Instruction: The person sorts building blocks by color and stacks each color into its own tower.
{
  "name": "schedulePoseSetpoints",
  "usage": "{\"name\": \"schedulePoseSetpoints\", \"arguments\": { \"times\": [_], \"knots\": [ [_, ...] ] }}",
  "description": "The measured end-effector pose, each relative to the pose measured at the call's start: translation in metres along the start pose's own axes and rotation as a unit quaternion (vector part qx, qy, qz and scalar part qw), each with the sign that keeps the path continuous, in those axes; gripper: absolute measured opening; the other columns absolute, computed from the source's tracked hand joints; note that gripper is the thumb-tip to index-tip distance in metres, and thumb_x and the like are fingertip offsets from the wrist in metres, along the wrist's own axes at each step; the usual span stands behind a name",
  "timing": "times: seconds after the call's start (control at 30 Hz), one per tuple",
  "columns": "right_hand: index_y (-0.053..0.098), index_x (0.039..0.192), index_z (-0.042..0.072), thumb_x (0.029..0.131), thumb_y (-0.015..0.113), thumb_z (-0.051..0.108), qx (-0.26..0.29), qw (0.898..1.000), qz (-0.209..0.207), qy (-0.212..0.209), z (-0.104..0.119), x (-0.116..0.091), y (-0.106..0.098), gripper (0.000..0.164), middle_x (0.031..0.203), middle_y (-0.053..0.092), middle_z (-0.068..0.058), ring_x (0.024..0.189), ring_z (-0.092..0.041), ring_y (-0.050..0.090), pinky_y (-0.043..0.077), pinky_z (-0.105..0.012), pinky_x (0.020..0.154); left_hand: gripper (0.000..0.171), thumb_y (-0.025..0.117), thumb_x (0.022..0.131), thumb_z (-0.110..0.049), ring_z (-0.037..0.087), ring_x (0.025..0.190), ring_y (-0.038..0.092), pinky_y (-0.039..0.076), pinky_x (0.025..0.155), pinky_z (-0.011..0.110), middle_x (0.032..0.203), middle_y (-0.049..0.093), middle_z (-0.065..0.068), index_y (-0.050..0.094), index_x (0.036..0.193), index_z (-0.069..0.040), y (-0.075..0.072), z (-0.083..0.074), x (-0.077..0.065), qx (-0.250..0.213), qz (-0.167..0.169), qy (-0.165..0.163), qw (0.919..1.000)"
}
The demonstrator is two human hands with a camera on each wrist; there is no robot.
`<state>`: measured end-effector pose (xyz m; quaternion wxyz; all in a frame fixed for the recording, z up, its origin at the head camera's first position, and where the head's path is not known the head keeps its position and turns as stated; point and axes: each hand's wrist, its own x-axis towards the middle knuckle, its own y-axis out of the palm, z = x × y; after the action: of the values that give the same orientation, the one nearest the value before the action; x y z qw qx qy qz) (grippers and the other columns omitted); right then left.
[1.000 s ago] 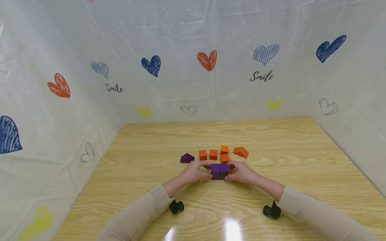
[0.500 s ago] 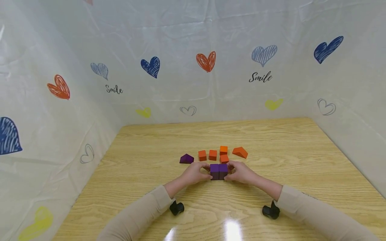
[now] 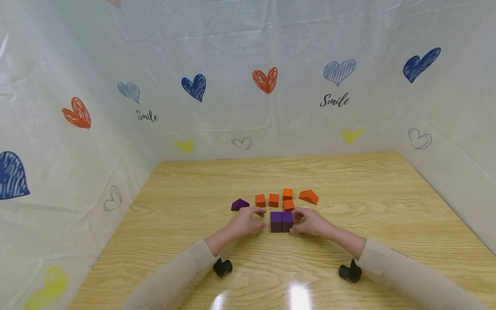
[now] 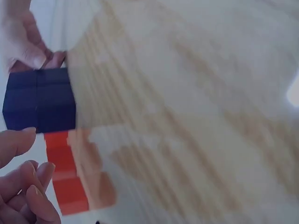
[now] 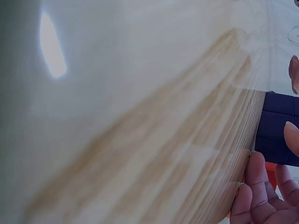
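Two purple blocks (image 3: 281, 222) stand side by side on the table, dark blue in the wrist views. Beside their left face, a small gap away, is my left hand (image 3: 248, 221), its thumb and fingers apart around nothing. At the right end, my right hand (image 3: 310, 221) pinches the right-hand block between thumb and fingers. The right wrist view has the thumb (image 5: 292, 137) over the dark blocks (image 5: 275, 123). Whether more blocks lie beneath the top ones I cannot tell.
Behind the purple blocks are several orange cubes (image 3: 273, 200), two of them one behind the other. An orange wedge-shaped block (image 3: 308, 196) lies at the right and a purple wedge-shaped block (image 3: 240, 205) at the left. The wooden table (image 3: 186, 185) meets a printed cloth (image 3: 217, 120) behind.
My left hand has let go of the purple blocks and drawn back slightly to the left. The right hand and the blocks have stayed in place.
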<state>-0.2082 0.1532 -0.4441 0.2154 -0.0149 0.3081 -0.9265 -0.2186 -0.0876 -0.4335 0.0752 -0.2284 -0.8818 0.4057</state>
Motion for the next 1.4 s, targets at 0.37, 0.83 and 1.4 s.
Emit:
{"name": "schedulePoseSetpoints", "arguments": {
  "times": [0.37, 0.83, 1.4],
  "knots": [
    [0.059, 0.097, 0.001, 0.074, 0.076, 0.013, 0.022, 1.0, 0.011, -0.003, -0.002, 0.0, -0.001, 0.031, 0.093, 0.059, -0.007, 0.085, -0.018, 0.056, 0.047, -0.028, 0.066, 0.036, 0.062, 0.085, -0.01, 0.018, 0.061, 0.05, 0.045, 0.057, 0.029, 0.112, 0.06, 0.012, 0.058, 0.12, -0.005, -0.05, 0.032, 0.004, -0.035, -0.144, -0.068, 0.9866],
    [0.059, 0.098, 0.001, 0.074, 0.075, 0.013, 0.022, 1.0, 0.013, -0.007, -0.001, -0.001, -0.001, 0.031, 0.092, 0.059, -0.007, 0.085, -0.019, 0.056, 0.047, -0.028, 0.064, 0.045, 0.072, 0.079, -0.012, 0.032, 0.112, 0.051, 0.037, 0.097, 0.045, 0.114, 0.06, 0.015, 0.058, 0.121, -0.004, -0.049, 0.058, 0.016, 0.013, -0.049, -0.073, 0.9961],
    [0.059, 0.097, 0.001, 0.074, 0.075, 0.012, 0.016, 1.0, 0.009, -0.012, -0.003, 0.0, -0.001, 0.031, 0.093, 0.059, -0.007, 0.086, -0.02, 0.056, 0.047, -0.028, 0.067, 0.034, 0.072, 0.079, -0.015, 0.018, 0.089, 0.057, 0.045, 0.079, 0.033, 0.103, 0.064, 0.008, 0.063, 0.11, -0.006, -0.045, 0.062, 0.021, -0.008, -0.067, -0.098, 0.9929]
  ]
}}
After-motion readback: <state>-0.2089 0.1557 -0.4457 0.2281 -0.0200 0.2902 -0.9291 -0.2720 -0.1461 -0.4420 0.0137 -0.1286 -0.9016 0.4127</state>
